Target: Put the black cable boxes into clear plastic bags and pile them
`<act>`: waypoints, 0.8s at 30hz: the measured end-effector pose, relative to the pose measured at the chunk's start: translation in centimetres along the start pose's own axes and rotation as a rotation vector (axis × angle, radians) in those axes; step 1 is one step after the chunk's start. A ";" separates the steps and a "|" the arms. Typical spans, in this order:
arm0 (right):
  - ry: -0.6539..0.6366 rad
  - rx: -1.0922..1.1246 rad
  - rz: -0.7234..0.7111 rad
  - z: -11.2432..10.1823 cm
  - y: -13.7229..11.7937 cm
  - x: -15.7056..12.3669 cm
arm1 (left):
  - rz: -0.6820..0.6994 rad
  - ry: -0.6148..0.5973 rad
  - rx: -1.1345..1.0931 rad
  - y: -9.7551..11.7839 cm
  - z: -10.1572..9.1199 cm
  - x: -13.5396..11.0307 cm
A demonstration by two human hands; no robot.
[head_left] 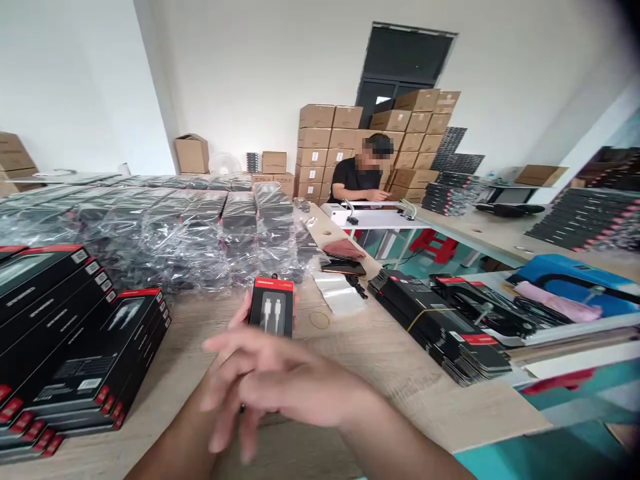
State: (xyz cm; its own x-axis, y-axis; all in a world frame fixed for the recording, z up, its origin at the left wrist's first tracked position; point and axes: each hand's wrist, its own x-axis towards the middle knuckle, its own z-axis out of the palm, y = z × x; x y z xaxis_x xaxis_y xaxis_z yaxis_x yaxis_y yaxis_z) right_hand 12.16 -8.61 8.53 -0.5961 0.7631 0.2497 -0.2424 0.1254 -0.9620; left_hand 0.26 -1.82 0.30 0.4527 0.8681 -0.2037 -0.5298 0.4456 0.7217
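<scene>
Fingers (260, 373) motion-blurred, covering the lower edge of the cable package (271, 307); its small print is too small to read. Black boxes (65, 340) left of the fingers are cut off by the frame edge. Shrink-wrapped stacks (150, 233) beyond the fingers: contents blurred behind plastic. Blue object (565, 280) right of the fingers, also cut off.

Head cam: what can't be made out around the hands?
Head view:
Left hand's grip on the boxed cable: hidden by the right hand lying across it.
Lower end of the box: hidden by the same hand.
Right hand's fingertips: blurred.
Small dark spot among the fingers: too small to identify.
Box's small print: too small to read.
</scene>
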 end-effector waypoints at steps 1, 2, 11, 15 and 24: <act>-0.037 0.061 0.033 -0.9 1.3 0.8 | -0.022 -0.022 0.006 -0.3 -0.1 0.1; 0.001 0.118 0.046 -2.3 2.3 1.5 | -0.046 -0.051 0.008 -0.5 -0.1 0.1; 1.114 -0.608 -0.198 -22.0 5.4 -0.8 | -0.200 -0.124 -0.121 -1.2 0.6 1.1; 1.025 -1.220 0.026 -23.8 7.2 -3.7 | -0.206 0.030 0.046 -2.9 0.8 1.9; 0.757 -1.450 0.590 -24.2 8.2 -2.7 | 0.001 0.101 0.279 -3.7 1.3 2.4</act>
State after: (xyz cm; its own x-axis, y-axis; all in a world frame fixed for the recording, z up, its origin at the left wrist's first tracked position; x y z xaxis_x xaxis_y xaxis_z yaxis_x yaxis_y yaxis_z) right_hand 30.25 5.69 -2.71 0.2190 0.9620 0.1630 0.9363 -0.1603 -0.3124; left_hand 4.24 -1.66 -1.96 0.3713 0.8922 -0.2572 -0.3065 0.3793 0.8731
